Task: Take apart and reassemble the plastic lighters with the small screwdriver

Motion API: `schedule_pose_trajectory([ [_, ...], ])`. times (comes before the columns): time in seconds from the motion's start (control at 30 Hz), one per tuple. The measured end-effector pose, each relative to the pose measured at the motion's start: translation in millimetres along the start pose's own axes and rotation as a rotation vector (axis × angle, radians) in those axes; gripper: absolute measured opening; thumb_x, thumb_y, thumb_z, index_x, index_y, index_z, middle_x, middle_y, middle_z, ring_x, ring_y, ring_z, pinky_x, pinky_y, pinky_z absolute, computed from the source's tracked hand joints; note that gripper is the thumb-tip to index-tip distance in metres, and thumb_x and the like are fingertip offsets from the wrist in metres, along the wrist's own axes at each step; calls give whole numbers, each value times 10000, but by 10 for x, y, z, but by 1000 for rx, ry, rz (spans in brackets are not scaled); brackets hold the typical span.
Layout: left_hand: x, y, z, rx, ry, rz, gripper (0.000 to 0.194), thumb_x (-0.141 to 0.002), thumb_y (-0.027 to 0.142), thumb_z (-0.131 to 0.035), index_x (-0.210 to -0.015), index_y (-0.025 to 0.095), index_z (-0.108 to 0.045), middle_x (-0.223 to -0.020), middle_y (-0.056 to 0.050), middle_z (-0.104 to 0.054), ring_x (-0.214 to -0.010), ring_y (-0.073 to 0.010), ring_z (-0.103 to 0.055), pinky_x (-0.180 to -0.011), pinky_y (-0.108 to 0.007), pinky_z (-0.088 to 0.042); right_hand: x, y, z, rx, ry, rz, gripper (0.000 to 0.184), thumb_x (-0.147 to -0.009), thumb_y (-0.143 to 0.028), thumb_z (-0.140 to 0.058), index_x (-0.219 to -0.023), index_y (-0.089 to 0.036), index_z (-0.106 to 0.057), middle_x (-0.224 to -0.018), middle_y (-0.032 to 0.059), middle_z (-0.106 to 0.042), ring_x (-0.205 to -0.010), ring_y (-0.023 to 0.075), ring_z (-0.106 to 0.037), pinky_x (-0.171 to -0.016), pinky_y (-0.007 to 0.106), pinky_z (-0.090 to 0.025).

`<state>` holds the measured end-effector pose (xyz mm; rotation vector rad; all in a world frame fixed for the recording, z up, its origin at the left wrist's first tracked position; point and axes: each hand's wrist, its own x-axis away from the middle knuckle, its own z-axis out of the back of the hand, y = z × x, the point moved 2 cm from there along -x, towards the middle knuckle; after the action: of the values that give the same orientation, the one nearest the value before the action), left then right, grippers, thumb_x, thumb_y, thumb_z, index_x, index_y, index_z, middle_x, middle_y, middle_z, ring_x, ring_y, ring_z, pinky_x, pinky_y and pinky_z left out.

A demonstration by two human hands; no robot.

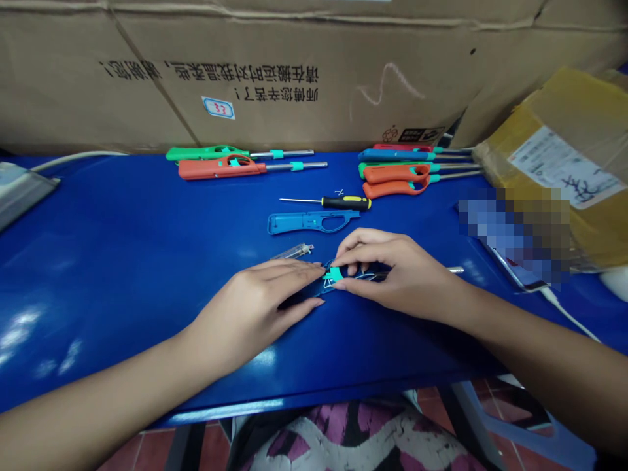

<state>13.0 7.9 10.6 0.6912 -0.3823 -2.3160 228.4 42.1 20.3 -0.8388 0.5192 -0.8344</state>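
Note:
My left hand [265, 297] lies over a blue lighter casing half [324, 288], steadying it on the table with fingers and thumb on either side. A teal lighter trigger [335, 275] sits at the casing, pinched between the fingertips of my right hand [387, 268]. Thin wire shows beside the trigger, and a metal tube end [456, 269] pokes out beyond my right hand. Just behind my left fingers lies a clear fuel tank [294, 252], partly covered. Farther back rests the other blue casing half [314, 222], its hollow side up.
A black-and-yellow screwdriver [343, 202] lies behind the loose casing, near small screws [339, 192]. Long-necked lighters stand grouped at the back, left [220, 167] and right [397, 174]. A large cardboard box [275, 39] walls the back; a taped parcel [554, 137] and phone [520, 278] are right.

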Motion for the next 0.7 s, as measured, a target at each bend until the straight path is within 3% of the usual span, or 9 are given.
schedule_pose_trajectory([
  [0.33,15,-13,-2,-22,-18,34,307,-953,252,-666,-1251,183,-692,-1210,-66,-757,-1116,-231,-730,-1029,-410,-592,-13,20,29,14,-10,31,155,-856,-230,-728,-1006,-199,-754,-988,38,-653,-761,113,-599,-681,264,-530],
  [0.7,22,-14,-19,-66,-4,-42,317,-950,226,-670,-1248,119,-679,-1206,-94,-755,-1124,-253,-720,-1027,-449,-592,-25,88,2,87,6,52,195,-842,-268,-771,-1024,-199,-773,-959,30,-633,-739,108,-557,-632,248,-475],
])
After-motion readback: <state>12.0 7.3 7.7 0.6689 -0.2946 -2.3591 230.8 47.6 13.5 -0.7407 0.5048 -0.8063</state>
